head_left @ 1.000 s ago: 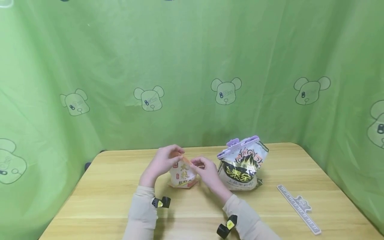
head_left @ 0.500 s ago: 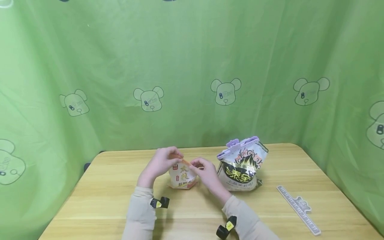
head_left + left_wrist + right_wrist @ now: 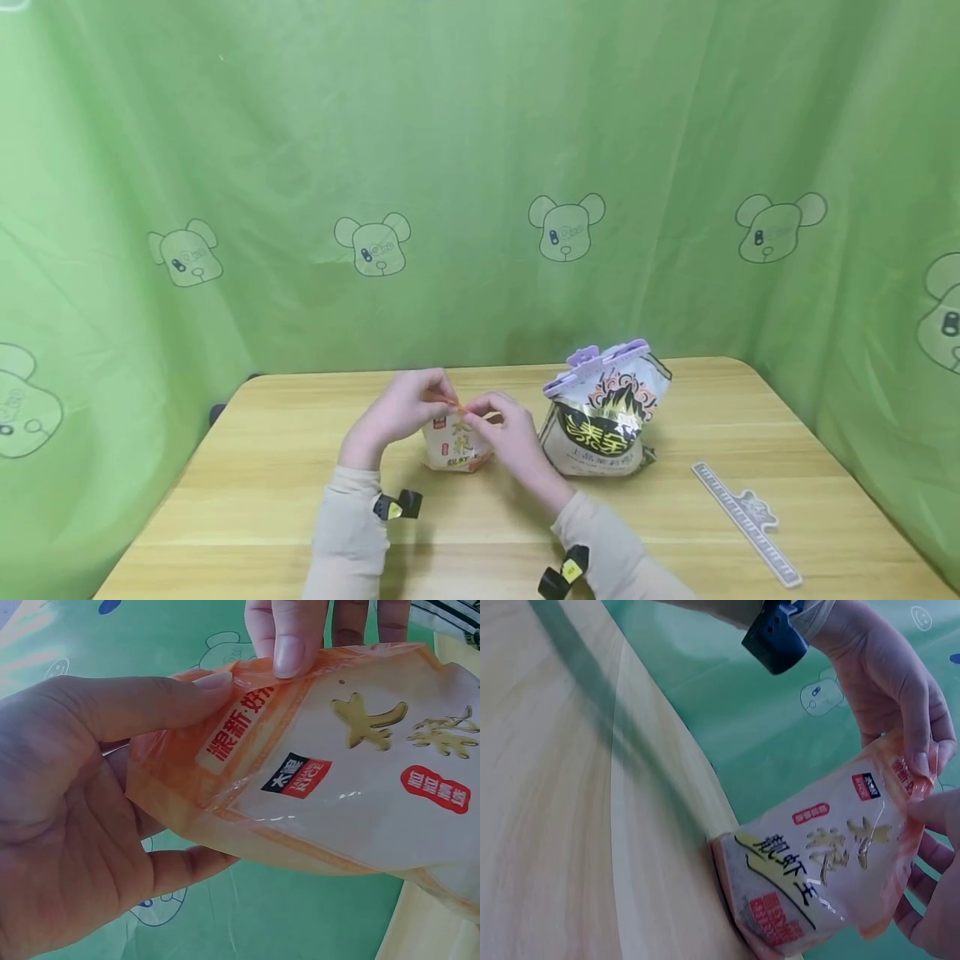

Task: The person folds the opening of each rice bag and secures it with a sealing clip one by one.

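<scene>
A small white and orange rice bag [image 3: 456, 443] stands on the table, its orange top edge drawn up. My left hand [image 3: 405, 408] pinches that edge at the left corner, thumb [image 3: 165, 703] on the printed front and fingers partly hidden behind. From the other side my right hand [image 3: 512, 427] pinches the same edge, close to the left fingertips. Gold characters and a small red and black label [image 3: 296, 776] show on the bag's front. In the right wrist view the bag's base [image 3: 765, 930] sits on the wood.
A larger rice bag [image 3: 596, 437] stands to the right, its top closed with a purple clip [image 3: 596, 367]. A pale grey sealing clip [image 3: 748, 523] lies at the table's right. Green curtain [image 3: 465, 167] hangs behind the wooden table [image 3: 247, 492].
Both hands have come closer together along the bag's top, the right one shifting slightly left. Less of the orange edge shows between them. The larger bag and grey clip have stayed put.
</scene>
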### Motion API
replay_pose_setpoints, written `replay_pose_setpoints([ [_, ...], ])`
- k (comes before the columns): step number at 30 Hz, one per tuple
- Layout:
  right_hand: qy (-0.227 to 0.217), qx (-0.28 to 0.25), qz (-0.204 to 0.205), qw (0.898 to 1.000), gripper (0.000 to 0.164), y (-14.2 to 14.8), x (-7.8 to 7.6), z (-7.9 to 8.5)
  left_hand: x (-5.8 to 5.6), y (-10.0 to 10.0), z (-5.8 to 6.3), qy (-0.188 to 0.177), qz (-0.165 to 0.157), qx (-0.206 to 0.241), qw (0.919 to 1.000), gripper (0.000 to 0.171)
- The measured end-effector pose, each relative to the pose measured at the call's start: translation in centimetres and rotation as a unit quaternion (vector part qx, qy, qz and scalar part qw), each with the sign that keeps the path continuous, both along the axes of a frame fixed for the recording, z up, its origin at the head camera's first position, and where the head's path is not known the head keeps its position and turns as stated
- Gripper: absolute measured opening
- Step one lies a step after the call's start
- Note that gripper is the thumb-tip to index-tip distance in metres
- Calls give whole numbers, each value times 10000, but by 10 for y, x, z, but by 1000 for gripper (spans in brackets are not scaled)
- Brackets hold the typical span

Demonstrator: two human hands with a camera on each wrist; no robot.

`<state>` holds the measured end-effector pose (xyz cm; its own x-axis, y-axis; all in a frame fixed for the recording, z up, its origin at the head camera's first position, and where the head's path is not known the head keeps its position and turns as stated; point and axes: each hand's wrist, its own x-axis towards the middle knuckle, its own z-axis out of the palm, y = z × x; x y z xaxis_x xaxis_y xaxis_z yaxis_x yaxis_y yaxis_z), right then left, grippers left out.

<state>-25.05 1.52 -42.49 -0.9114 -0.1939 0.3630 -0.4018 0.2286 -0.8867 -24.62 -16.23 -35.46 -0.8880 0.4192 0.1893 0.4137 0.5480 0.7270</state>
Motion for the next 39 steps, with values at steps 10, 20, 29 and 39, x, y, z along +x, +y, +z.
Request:
replay_pose_setpoints([
  [10, 158, 382, -154, 9990, 5, 6, -9, -6, -2, 1, -3, 231, 135, 69, 9996, 8],
  [20, 154, 1218, -420, 9915, 4, 15, -17, -7, -8, 2, -9, 785, 733, -139, 9941, 9],
  [29, 327, 1987, -670, 9772, 7, 20, -18, -3, -10, 4, -7, 1023, 920, -353, 9899, 10],
  [39, 6, 2551, -789, 9637, 11, 25, -20, -3, -10, 5, -9, 907, 846, -320, 9918, 10],
])
